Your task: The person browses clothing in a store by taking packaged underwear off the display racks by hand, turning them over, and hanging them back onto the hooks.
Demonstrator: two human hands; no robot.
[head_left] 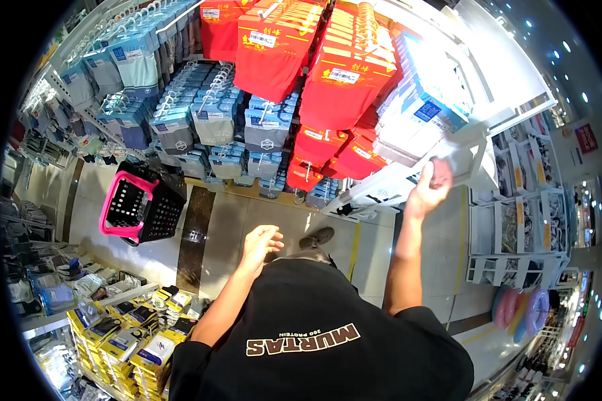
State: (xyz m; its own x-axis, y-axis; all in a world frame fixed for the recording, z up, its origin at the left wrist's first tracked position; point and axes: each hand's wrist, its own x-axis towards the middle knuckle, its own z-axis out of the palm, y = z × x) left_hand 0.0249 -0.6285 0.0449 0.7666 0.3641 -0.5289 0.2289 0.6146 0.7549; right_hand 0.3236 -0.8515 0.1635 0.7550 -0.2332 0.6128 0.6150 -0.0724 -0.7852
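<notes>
Holding, in the head view, a small dull-red item [441, 172], too blurred to name, in the right hand [424, 195], just beside the white rack [495, 53]. Seems light and soft, likely best pinched by an edge. Showing nothing in the loosely curled left hand [259, 248]. Facing hanging red packs [348, 80] and blue-and-white packs [418, 107], likely in the way of a forward reach, with a black basket [164, 214] leftward.

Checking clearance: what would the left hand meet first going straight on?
Probably the lowest red hanging packs, or the blue packs beside them; depth from the left hand is unclear.
</notes>
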